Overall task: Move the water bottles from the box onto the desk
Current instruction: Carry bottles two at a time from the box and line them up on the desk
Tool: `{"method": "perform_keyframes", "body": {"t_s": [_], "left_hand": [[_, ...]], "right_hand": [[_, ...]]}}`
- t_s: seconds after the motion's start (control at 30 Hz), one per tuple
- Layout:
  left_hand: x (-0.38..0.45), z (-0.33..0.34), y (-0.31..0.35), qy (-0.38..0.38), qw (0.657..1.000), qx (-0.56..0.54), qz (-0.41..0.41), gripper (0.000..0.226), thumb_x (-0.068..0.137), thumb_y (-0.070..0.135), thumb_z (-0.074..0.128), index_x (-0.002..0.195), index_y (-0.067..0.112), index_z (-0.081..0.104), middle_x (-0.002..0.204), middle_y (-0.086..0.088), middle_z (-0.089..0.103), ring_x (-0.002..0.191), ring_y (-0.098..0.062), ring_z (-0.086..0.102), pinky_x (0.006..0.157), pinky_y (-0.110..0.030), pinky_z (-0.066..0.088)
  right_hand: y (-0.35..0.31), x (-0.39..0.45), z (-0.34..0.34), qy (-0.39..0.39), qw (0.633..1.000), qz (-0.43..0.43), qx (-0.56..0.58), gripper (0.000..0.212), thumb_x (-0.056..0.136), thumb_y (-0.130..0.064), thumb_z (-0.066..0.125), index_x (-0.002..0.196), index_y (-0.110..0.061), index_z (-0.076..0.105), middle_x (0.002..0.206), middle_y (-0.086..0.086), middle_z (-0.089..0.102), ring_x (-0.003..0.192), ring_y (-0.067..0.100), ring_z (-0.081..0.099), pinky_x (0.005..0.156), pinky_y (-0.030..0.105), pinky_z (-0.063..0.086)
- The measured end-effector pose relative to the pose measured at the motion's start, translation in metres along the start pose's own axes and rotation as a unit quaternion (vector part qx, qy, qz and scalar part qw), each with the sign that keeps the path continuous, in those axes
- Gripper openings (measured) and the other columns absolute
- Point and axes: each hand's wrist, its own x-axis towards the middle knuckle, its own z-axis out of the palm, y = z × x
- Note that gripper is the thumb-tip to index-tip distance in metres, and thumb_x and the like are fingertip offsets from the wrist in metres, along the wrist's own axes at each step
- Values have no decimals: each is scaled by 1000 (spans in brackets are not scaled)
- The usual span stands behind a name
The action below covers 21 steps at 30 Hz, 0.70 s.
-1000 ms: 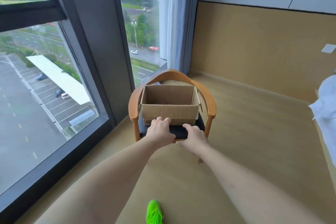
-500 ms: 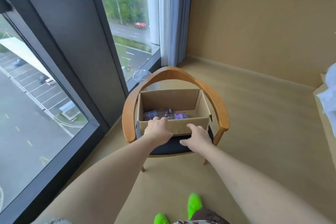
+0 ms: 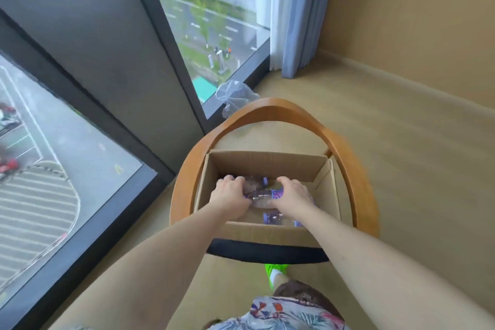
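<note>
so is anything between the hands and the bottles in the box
Nothing visible. The box is open at the top, and both the left hand and the right hand are already inside it, closing around the water bottles lying on its floor. The desk is not in view, so the way there cannot be judged.

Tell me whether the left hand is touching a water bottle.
Touching: the head view shows the left hand with fingers wrapped over a water bottle inside the box.

High-rise bedroom, floor-length window point(image 3: 214, 21), curtain point(image 3: 292, 13), wooden armchair point(image 3: 270, 110)
</note>
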Motion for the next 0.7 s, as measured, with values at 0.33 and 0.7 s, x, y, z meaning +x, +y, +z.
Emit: {"method": "perform_keyframes", "body": {"t_s": [0.33,0.7], "left_hand": [[64,62,0,-120,989,-3,-89,60,89,35,68,144,20,48,139,-12,50,132,-35,44,108,-43,41],[124,106,-13,-109,989,-5,-99,52,85,21,66,134,11,56,132,-18,52,126,-41,44,104,-48,44]], "right_hand": [[36,87,21,-140,988,51,-34,76,82,-46,76,148,-27,44,141,8,51,133,33,48,104,42,45],[53,153,63,-173,981,31,-78,63,81,-35,76,138,-23,50,137,11,51,131,36,45,103,43,41]]}}
